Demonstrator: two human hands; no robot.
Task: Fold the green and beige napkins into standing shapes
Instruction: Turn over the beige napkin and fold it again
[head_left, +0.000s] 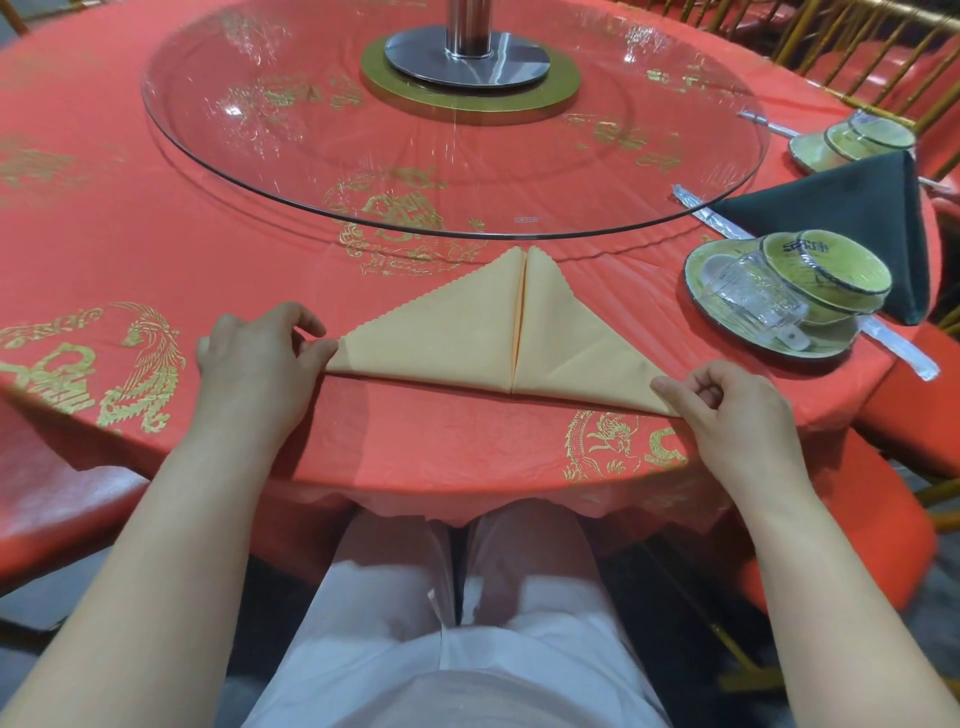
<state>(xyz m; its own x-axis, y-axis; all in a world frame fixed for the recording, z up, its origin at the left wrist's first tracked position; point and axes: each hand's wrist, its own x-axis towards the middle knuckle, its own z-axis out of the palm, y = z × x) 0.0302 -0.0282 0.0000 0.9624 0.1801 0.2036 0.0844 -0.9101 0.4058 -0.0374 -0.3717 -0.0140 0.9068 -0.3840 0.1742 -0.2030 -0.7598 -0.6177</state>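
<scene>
Two flaps meeting at centre seam — beige napkin flat triangle.

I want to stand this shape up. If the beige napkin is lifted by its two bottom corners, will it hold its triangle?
Probably not: the beige napkin is thin cloth lying flat, so it should sag. Its two flaps only meet at a centre seam and may swing open. It seems light: the left hand and right hand pinch just its corners.

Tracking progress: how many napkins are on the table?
2: beige napkin at the near edge; green napkin at right, behind the plate. Others may be hidden.
</scene>
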